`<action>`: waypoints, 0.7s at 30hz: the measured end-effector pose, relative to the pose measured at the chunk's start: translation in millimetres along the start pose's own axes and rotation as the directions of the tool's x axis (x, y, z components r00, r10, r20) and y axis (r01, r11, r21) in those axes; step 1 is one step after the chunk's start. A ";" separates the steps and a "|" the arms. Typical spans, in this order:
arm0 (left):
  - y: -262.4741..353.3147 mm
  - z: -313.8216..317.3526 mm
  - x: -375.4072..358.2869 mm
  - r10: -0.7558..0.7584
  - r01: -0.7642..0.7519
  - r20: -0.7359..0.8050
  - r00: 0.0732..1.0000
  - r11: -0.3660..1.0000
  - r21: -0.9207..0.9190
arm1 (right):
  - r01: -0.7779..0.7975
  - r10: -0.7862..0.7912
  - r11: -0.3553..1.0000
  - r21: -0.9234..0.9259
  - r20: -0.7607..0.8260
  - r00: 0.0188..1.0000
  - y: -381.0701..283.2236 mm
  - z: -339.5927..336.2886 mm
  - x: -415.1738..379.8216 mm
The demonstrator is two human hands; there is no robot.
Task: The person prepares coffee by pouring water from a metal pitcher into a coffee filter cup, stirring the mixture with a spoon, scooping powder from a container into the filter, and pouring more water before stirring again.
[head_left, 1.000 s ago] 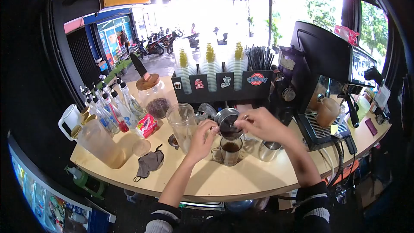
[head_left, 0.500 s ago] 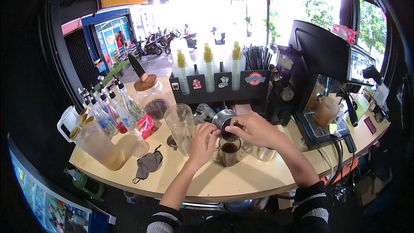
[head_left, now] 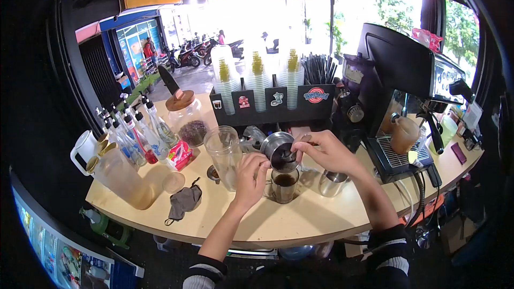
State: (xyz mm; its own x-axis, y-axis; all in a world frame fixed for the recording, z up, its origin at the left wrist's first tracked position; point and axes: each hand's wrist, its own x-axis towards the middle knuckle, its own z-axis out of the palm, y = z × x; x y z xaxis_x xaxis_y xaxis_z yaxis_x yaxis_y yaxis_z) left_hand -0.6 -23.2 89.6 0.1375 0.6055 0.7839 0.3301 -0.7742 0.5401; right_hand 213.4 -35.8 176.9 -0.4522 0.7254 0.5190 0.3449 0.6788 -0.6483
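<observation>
My left hand (head_left: pixel 250 176) is closed at the edge of a metal coffee dripper (head_left: pixel 275 144), which is tilted with its dark inside facing me. In my right hand (head_left: pixel 327 152) is what looks like a small spoon (head_left: pixel 289 157), its end inside the dripper; the fingers partly hide it. Directly below stands a glass mug (head_left: pixel 285 190) holding dark coffee. A steel cup (head_left: pixel 332 184) is to the right of the mug, under my right forearm. Just left of my left hand stands a tall clear plastic pitcher (head_left: pixel 222 152).
Syrup bottles with pumps (head_left: pixel 134 136), a frosted jug (head_left: pixel 120 179) and a grey cloth mask (head_left: pixel 186 202) occupy the left. A black holder (head_left: pixel 267 108) with stacked cups and straws lines the back. An espresso machine (head_left: pixel 407 69) stands at right.
My right hand has lifted slightly and shifted right, with the spoon showing more. The dripper's opening shows more of its dark inside, and the steel cup is less covered by my arm.
</observation>
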 end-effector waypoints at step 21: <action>6.9 -4.0 6.4 -0.068 0.068 0.007 0.998 0.998 0.005 | -0.049 0.111 0.986 0.160 -0.405 0.907 8.1 -4.9 -110.1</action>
State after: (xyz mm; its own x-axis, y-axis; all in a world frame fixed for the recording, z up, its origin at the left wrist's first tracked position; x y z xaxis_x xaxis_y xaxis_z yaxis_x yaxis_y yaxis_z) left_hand -1.2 -25.4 99.6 0.1216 0.6580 0.7431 0.3431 -0.7304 0.5906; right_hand 270.0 -109.6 117.3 -0.0388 0.7796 0.6250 0.2300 0.6157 -0.7537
